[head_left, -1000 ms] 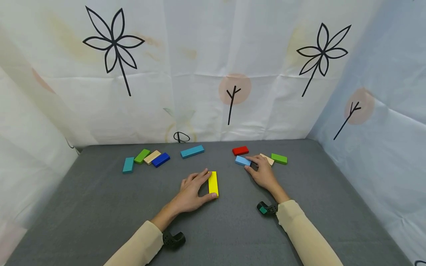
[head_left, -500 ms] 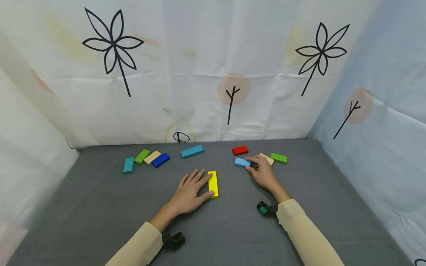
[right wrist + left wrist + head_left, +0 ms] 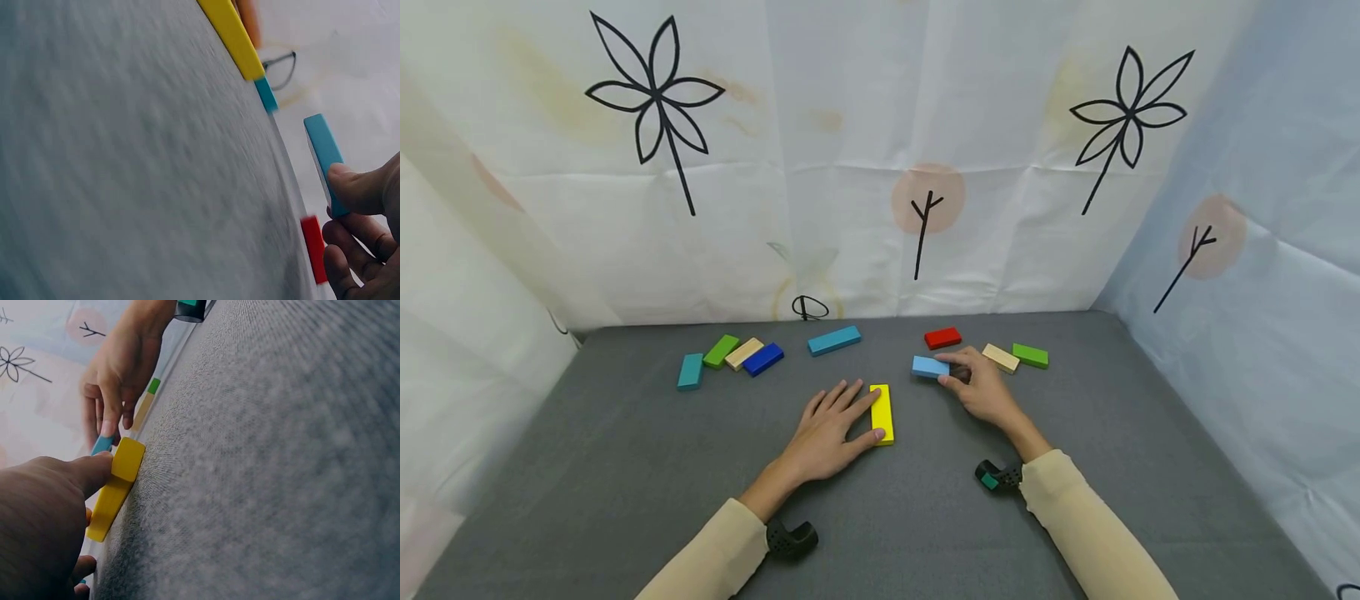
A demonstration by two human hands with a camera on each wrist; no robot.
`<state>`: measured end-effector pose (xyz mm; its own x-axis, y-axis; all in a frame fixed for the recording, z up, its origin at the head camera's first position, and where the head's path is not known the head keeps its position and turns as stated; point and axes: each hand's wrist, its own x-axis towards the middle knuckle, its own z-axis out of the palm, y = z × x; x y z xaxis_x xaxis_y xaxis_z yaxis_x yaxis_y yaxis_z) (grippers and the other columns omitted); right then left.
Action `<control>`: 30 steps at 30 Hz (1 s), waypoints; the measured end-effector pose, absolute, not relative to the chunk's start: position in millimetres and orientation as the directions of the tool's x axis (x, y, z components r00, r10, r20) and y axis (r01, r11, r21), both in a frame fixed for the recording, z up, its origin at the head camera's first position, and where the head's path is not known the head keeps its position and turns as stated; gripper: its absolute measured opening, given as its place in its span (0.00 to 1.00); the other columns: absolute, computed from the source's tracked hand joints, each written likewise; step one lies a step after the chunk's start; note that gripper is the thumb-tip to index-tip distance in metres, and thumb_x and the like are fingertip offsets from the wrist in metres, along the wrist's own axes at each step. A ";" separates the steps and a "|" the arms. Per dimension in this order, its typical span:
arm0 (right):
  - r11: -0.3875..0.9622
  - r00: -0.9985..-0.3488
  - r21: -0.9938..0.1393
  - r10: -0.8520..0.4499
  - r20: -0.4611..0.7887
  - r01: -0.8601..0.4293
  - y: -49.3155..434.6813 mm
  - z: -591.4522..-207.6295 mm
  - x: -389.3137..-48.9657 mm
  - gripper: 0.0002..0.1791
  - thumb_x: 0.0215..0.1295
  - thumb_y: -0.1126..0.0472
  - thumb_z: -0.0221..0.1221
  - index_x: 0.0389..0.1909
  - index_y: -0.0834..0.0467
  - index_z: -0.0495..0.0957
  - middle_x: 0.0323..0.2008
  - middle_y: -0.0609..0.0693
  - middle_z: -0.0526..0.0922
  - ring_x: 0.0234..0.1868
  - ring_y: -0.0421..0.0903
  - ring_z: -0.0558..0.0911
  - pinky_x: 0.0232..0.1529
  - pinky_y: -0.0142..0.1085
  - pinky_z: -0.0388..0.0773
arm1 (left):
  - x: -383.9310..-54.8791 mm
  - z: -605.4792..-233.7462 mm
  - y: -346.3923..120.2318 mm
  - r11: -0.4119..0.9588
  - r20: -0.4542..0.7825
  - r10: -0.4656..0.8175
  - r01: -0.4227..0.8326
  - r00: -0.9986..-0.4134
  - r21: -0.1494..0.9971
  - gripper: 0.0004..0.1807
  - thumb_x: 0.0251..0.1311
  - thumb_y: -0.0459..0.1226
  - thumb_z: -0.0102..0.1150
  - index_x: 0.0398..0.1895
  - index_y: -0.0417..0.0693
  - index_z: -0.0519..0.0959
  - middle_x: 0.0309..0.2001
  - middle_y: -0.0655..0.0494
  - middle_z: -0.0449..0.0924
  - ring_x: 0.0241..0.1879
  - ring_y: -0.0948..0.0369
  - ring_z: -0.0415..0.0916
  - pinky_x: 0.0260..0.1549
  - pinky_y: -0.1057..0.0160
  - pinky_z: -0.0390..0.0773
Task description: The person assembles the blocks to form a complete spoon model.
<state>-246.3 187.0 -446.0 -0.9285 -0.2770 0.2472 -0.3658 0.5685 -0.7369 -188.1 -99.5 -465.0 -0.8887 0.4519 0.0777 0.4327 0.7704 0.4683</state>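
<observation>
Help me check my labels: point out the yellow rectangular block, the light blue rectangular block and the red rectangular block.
Yellow rectangular block [image 3: 882,414], head view, middle of the top face.
Light blue rectangular block [image 3: 928,365], head view, uncovered part of the top face.
Red rectangular block [image 3: 942,336], head view, middle of the top face.

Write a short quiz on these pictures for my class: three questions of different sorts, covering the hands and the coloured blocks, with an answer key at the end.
1. Multiple choice: the colour of the block held in the right hand is A) dark blue, B) light blue, C) green.
2. True or false: the left hand touches the yellow block.
3. Count: how many green blocks lie on the grey cloth in the head view?

Key
1. B: it holds the light blue block.
2. True: its thumb and index finger are on it.
3. Two, one towards the left side and one towards the right.
</observation>
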 end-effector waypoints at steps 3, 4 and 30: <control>0.573 -0.921 -0.725 -0.301 0.247 -0.382 179.9 -443.8 -245.7 0.19 0.67 0.67 0.65 0.59 0.63 0.82 0.47 0.57 0.78 0.43 0.53 0.80 0.46 0.47 0.79 | -188.6 -464.2 -97.9 0.776 0.065 0.444 0.419 -0.894 0.471 0.37 0.71 0.62 0.50 0.79 0.61 0.63 0.79 0.50 0.54 0.79 0.47 0.46 0.73 0.37 0.42; 0.574 -0.919 -0.723 -0.310 0.243 -0.385 177.3 -442.9 -245.7 0.19 0.67 0.67 0.66 0.59 0.63 0.82 0.47 0.57 0.78 0.42 0.52 0.80 0.45 0.46 0.79 | -188.3 -463.6 -97.6 0.778 0.060 0.441 0.415 -0.895 0.472 0.37 0.71 0.62 0.50 0.79 0.61 0.63 0.79 0.50 0.54 0.79 0.47 0.46 0.73 0.37 0.42; 0.529 -0.867 -0.762 -0.490 0.086 -0.374 127.6 -446.8 -269.5 0.18 0.70 0.65 0.64 0.60 0.61 0.82 0.47 0.56 0.79 0.44 0.48 0.76 0.48 0.41 0.74 | -187.6 -461.8 -98.1 0.778 0.044 0.442 0.407 -0.896 0.479 0.36 0.72 0.61 0.50 0.79 0.61 0.62 0.80 0.50 0.53 0.79 0.47 0.45 0.73 0.38 0.40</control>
